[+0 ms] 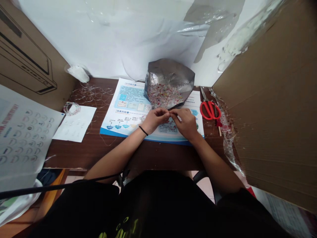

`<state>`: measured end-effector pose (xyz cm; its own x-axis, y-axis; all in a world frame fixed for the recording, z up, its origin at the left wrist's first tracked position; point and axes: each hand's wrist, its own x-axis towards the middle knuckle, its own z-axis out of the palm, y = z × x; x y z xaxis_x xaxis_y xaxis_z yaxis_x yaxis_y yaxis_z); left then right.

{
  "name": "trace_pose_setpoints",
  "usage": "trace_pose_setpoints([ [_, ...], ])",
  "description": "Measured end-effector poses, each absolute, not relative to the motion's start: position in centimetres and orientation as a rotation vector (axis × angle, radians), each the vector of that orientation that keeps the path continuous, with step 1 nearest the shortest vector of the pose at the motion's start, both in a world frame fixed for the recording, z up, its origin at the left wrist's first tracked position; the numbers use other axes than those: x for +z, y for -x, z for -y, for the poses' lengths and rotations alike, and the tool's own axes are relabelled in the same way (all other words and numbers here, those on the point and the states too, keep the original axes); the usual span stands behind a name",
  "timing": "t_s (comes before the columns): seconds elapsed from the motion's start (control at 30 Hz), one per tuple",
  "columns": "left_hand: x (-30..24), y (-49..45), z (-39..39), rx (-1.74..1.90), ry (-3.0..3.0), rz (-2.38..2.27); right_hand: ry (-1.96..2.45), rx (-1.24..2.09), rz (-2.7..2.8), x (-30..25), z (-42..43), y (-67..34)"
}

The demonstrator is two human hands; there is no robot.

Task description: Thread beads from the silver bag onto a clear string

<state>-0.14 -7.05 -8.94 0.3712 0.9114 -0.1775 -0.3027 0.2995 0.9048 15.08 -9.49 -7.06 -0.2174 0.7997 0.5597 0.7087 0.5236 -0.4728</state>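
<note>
My left hand and my right hand meet above a printed blue-and-white poster, their fingertips pinched together. Whatever lies between them is too small to make out. Just beyond my fingers leans an open silver foil bag, with many small pink, white and yellow beads spilling from its mouth onto the poster. A few beads lie under my right hand. A black wristband circles my left wrist.
Red-handled scissors and crumpled clear plastic lie right of the poster on the dark wooden table. A beaded loop rests on a white paper, near loose clear threads. Cardboard panels stand at both sides.
</note>
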Motion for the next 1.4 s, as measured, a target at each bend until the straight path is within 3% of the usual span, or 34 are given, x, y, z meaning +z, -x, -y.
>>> trace_pose_setpoints([
  [0.67,-8.6,0.7,7.3,0.904,-1.002,-0.840,1.154,0.220,1.991,-6.5,9.4,-15.5],
  [1.17,-6.8,3.3,5.4,1.245,-0.877,-0.853,1.245,0.470,2.103,-6.9,8.9,-15.8],
  [1.4,-6.9,2.7,5.8,1.243,-0.723,-0.839,1.354,0.499,2.168,-6.4,9.0,-16.0],
])
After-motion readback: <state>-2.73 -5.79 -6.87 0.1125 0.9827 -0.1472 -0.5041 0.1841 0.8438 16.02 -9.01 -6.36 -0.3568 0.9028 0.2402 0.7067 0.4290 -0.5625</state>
